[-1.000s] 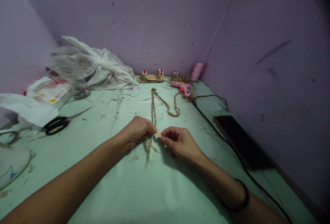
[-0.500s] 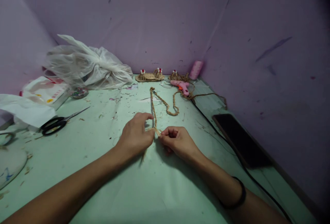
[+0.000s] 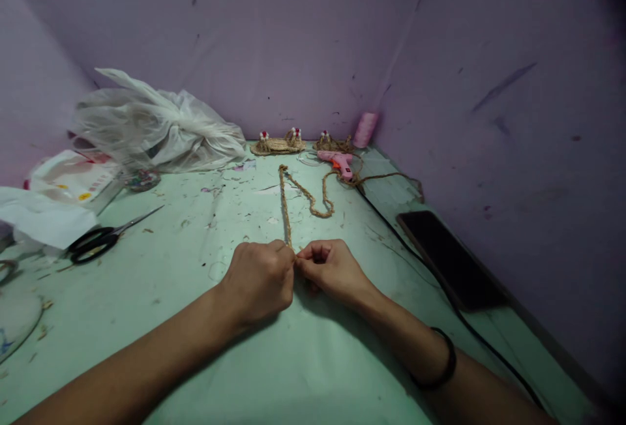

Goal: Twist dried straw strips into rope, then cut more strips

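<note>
A tan braided cord (image 3: 285,206) runs from the back of the table down to my two hands, then doubles back in a loose wavy line toward the right. My left hand (image 3: 261,279) is closed in a fist around the cord's near end. Just beside it, thumb and forefinger of my right hand (image 3: 335,270) pinch the same end. The fingers cover the cord's tip and its loose strands.
Behind the cord lie a pink glue gun (image 3: 337,163), a pink thread spool (image 3: 366,129) and woven sandals (image 3: 278,145). Scissors (image 3: 98,242) and a plastic bag (image 3: 166,128) are left. A phone (image 3: 447,259) and black cable (image 3: 430,275) lie right.
My left fingers, spread apart before, have curled into a fist on the cord's end. My right hand stays pinched there. The whole view has shifted slightly.
</note>
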Available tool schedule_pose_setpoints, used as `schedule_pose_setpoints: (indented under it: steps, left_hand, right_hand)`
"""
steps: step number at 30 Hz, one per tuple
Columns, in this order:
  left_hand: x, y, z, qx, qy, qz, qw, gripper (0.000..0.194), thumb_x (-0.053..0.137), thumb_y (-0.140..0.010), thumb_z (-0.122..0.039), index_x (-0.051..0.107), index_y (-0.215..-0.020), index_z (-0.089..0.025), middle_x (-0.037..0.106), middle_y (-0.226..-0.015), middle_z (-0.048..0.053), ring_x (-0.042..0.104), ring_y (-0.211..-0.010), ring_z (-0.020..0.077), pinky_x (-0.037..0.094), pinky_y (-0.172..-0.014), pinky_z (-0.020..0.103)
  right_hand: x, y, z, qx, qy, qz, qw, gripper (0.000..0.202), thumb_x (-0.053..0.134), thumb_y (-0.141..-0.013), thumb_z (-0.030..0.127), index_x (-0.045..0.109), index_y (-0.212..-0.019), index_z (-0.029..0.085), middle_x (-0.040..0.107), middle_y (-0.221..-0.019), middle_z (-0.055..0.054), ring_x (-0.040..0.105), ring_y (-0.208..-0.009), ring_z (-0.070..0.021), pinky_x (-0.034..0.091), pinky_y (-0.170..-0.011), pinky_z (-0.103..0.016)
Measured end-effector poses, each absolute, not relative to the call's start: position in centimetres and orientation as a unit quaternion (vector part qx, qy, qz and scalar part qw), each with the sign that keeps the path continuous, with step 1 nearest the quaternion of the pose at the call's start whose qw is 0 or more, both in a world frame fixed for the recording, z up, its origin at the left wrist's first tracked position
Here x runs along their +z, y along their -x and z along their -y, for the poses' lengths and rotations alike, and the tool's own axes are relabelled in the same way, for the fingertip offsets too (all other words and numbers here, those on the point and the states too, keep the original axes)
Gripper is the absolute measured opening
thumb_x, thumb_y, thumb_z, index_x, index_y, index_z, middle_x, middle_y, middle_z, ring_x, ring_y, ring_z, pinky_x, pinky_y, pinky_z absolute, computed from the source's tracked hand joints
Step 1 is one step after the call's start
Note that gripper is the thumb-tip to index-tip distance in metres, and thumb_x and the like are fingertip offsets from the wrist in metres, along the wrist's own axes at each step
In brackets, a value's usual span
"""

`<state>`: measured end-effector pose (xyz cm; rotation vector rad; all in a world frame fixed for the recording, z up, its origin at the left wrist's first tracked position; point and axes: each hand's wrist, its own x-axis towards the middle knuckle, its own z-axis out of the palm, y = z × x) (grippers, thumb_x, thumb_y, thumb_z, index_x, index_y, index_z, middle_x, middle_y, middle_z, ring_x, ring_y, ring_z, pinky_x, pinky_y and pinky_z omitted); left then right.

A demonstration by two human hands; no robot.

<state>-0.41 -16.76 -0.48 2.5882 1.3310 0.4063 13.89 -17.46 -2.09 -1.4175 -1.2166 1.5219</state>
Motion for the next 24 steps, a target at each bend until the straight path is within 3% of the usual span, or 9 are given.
schedule_pose_setpoints:
  steps: [5, 13, 16, 20, 24]
  left_hand:
    - [-0.9, 0.5, 16.4, 0.192, -0.852, -0.474, 0.112, 0.020, 0.042, -0.072, -0.019, 0.059, -0.062, -0.015, 0.059, -0.061, 0.006, 0.049, -0.055, 0.0132, 0.032, -0.054, 0.025]
    - [-0.7, -0.2, 15.5, 0.257, -0.720, -0.556, 0.326, 0.012, 0.047, -0.061, -0.017, 0.058, -0.058, -0.014, 0.056, -0.053, 0.001, 0.046, -0.051, 0.0097, 0.034, -0.050, 0.021]
    - [-0.8, -0.2, 15.1, 0.271, -0.683, -0.574, 0.361, 0.012, 0.047, -0.058, -0.017, 0.058, -0.057, -0.014, 0.056, -0.054, 0.000, 0.046, -0.052, 0.0096, 0.034, -0.049, 0.020]
    - [-1.1, 0.5, 14.2, 0.301, -0.627, -0.608, 0.383, 0.010, 0.047, -0.056, -0.016, 0.056, -0.058, -0.015, 0.050, -0.044, -0.003, 0.040, -0.041, 0.0073, 0.029, -0.042, 0.018]
    - [-1.6, 0.6, 13.5, 0.330, -0.534, -0.613, 0.479, 0.007, 0.048, -0.060, -0.023, 0.050, -0.062, -0.017, 0.042, -0.035, -0.006, 0.032, -0.028, 0.0063, 0.022, -0.032, 0.018]
  right_hand:
    - [-2.2, -13.9, 17.4, 0.587, 0.552, 0.468, 0.363, 0.009, 0.055, -0.062, 0.014, 0.049, -0.056, 0.014, 0.043, -0.039, 0.007, 0.038, -0.029, -0.0036, 0.030, -0.030, -0.015]
    - [-2.2, -13.8, 17.4, 0.589, 0.556, 0.462, 0.362, 0.008, 0.053, -0.060, 0.011, 0.047, -0.057, 0.016, 0.042, -0.038, 0.008, 0.038, -0.029, -0.0039, 0.029, -0.029, -0.015]
    - [-2.1, -13.9, 17.4, 0.587, 0.558, 0.465, 0.358, 0.008, 0.051, -0.058, 0.010, 0.047, -0.057, 0.016, 0.043, -0.038, 0.008, 0.038, -0.028, -0.0041, 0.030, -0.029, -0.015]
    - [-2.1, -14.0, 17.4, 0.580, 0.569, 0.465, 0.352, 0.008, 0.050, -0.056, 0.009, 0.047, -0.057, 0.016, 0.043, -0.038, 0.008, 0.039, -0.028, -0.0040, 0.030, -0.029, -0.015]
    - [-2.2, -13.9, 17.4, 0.577, 0.577, 0.460, 0.350, 0.006, 0.049, -0.055, 0.011, 0.047, -0.057, 0.016, 0.044, -0.041, 0.008, 0.039, -0.028, -0.0037, 0.032, -0.029, -0.015]
